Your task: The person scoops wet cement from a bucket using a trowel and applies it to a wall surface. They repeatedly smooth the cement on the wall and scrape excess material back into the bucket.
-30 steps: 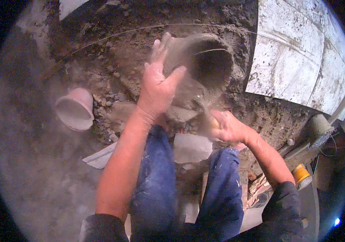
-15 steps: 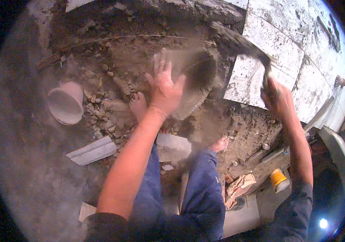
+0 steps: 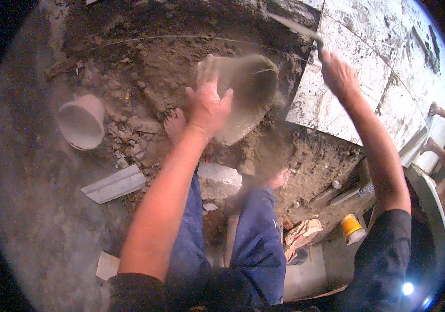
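My left hand [image 3: 209,104] lies with fingers spread against a grey, dust-coated object [image 3: 240,122] with a rounded, dark, hollow-looking side. Dust and motion leave its exact kind unclear. It sits on rough soil in front of my bare feet [image 3: 175,126]. Up and to the right, my right hand [image 3: 341,78] is closed round the handle of a trowel [image 3: 298,28], its blade pointing left above the far soil, blurred by motion. A thin string [image 3: 181,37] stretches across the soil beyond the grey object.
Pale, dirt-smeared tiles [image 3: 326,99] cover the right side, where another person's limbs [image 3: 443,112] show at the edge. On the left stands a dusty bucket [image 3: 82,125] near rubble [image 3: 134,143] and a white tile strip [image 3: 113,184]. A yellow container [image 3: 352,228] lies lower right.
My right hand and the trowel have moved up and slightly left. My left hand stays on the grey object. More of the other person's limbs shows at right.
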The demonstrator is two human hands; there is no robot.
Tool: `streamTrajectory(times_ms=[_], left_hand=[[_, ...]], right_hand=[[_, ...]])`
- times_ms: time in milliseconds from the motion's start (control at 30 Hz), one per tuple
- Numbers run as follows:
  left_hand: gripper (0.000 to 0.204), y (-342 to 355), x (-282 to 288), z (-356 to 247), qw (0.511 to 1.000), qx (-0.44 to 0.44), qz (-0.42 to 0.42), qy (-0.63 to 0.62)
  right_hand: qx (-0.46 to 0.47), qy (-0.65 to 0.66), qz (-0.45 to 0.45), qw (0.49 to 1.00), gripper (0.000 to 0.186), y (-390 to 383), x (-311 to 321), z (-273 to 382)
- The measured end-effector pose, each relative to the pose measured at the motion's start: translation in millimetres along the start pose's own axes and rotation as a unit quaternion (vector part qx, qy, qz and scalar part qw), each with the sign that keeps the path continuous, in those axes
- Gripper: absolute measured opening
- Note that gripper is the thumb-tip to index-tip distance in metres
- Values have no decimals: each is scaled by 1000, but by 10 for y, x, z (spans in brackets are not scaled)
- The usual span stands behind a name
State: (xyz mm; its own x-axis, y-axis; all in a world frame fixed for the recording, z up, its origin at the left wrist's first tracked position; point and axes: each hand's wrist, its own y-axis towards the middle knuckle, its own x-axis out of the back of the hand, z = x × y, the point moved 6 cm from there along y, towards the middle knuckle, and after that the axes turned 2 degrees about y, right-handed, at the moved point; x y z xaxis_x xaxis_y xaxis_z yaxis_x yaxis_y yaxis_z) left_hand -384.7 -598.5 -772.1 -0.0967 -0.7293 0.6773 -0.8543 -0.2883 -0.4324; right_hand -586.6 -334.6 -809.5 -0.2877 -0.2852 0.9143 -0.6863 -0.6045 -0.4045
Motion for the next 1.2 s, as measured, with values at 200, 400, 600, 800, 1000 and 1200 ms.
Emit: streamTrajectory(times_ms=[200,400,600,800,1000,1200], left_hand=[[74,-12,30,-63,1000,19,4,2],[76,-12,-27,-83,1000,11,3,-8],[79,8,-12,37,1000,-12,-8,-9],[70,24,-110,-164,999,-20,-10,-43],[74,-59,70,-10,999,10,21,25],[73,-66,-35,-120,1000,-3,4,26]], right_hand=[[-33,174,-66,982,33,-504,200,239],[-237,412,242,846,47,-534,-9,-10],[-309,470,242,790,44,-808,86,21],[-216,505,121,827,42,-1164,-856,48],[-168,311,6,935,37,-676,35,827],[-148,230,38,961,40,65,133,352]])
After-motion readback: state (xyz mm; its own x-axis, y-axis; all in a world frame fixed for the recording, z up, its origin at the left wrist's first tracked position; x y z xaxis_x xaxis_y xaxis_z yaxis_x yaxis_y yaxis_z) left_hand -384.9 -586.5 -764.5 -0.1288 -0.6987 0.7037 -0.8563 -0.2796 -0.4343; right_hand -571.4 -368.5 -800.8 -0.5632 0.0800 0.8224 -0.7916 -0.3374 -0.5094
